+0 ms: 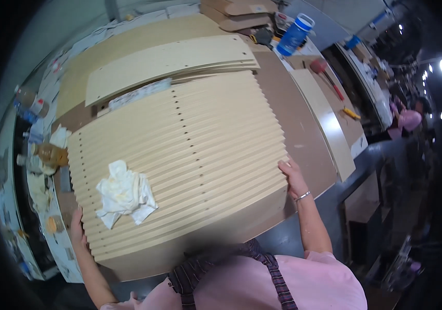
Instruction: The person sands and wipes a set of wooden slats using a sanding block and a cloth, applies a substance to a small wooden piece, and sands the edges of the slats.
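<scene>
Both hands (pixel 78 226) (pixel 291 175) flat vs panel stack (pixel 190 155) ends.

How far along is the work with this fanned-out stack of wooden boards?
Already done: the pale boards lie fanned in even, overlapping steps across the brown table, and a crumpled white cloth rests on them. In hand: the left hand and the right hand press the two ends of the stack. Left: a second pile of boards behind lies only roughly fanned, with no hand on it.
</scene>
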